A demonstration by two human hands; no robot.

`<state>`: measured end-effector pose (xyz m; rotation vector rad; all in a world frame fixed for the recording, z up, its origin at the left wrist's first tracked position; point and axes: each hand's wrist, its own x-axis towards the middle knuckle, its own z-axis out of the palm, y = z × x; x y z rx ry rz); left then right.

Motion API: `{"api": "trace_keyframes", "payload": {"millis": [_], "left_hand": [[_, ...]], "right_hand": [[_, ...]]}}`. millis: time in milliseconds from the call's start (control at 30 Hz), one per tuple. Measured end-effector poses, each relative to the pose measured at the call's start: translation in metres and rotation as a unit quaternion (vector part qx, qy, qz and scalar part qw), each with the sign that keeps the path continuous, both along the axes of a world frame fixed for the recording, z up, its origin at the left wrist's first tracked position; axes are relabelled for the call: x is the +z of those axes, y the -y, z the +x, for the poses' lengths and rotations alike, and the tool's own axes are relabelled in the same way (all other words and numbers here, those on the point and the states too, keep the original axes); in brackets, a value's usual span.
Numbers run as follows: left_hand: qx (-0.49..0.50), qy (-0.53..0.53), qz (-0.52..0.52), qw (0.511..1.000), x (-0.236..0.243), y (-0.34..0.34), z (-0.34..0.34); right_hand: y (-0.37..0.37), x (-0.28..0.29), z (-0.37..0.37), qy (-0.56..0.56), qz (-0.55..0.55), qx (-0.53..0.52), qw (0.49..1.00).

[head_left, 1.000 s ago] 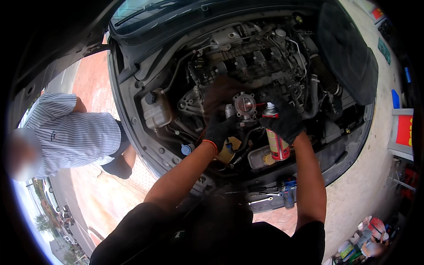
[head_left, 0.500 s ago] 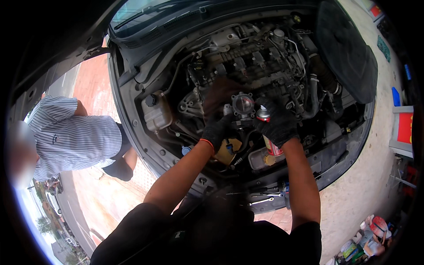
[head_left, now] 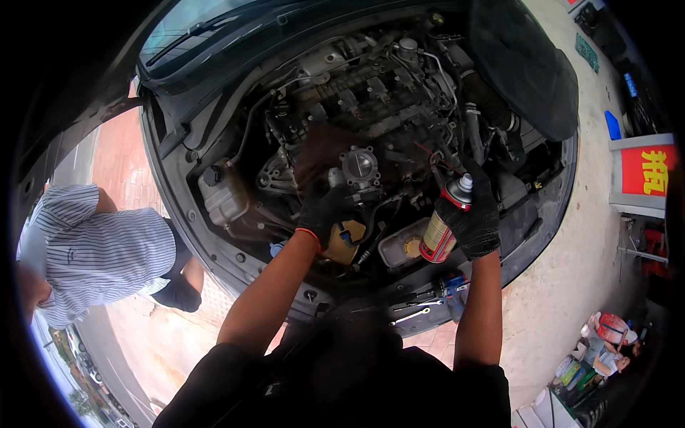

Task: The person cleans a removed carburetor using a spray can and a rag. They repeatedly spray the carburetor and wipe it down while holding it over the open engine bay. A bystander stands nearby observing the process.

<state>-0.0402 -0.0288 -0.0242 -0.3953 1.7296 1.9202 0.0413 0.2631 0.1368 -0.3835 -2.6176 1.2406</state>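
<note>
In a black glove with an orange cuff, my left hand (head_left: 319,212) is closed on the lower left side of a metal throttle body (head_left: 359,168). Its round bore faces up, and the plate inside looks closed. A dark brown cloth (head_left: 321,150) lies behind it on the engine. My right hand (head_left: 477,221), also gloved in black, grips a red and cream spray can (head_left: 439,234). The can leans with its white nozzle (head_left: 466,182) up and to the right, apart from the throttle body. A thin red line, perhaps a straw, shows above the can.
Around my hands lies the open engine bay, with a coolant tank (head_left: 222,191) at left and a reservoir with a yellow cap (head_left: 412,247) in front. Wrenches (head_left: 410,314) rest on the front edge. A person in a striped shirt (head_left: 118,239) stands at left.
My right hand has drawn the spray can away from the throttle body, to the right and nearer me. The left hand keeps its hold; the whole view has shifted.
</note>
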Motion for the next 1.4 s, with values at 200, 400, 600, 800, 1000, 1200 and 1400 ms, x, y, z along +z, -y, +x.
{"api": "trace_keyframes", "payload": {"millis": [200,400,600,800,1000,1200,1400], "left_hand": [[-0.136,-0.112,0.057,0.983,-0.007,0.004,0.002],[-0.294,-0.316,-0.061,0.900,0.005,0.009,0.004],[-0.175,-0.131,-0.095,0.971,-0.016,0.018,-0.008],[-0.163,-0.095,-0.039,0.981,-0.015,0.023,-0.010],[0.026,0.130,0.124,0.983,0.012,0.007,-0.004],[0.056,0.215,0.240,0.945,0.037,-0.002,-0.004],[-0.002,0.132,0.220,0.967,0.003,-0.007,0.021]], "right_hand": [[-0.127,-0.027,0.124,-0.117,-0.029,-0.377,0.918],[-0.161,-0.099,0.163,-0.094,0.102,-0.401,0.906],[-0.196,-0.117,0.140,-0.172,0.000,-0.418,0.892],[-0.226,-0.133,0.158,-0.112,-0.041,-0.392,0.912],[-0.207,-0.109,0.191,-0.148,-0.102,-0.448,0.876],[-0.067,-0.088,0.167,-0.213,-0.184,-0.520,0.807],[0.096,-0.152,0.057,0.008,-0.503,-0.053,0.863]]}}
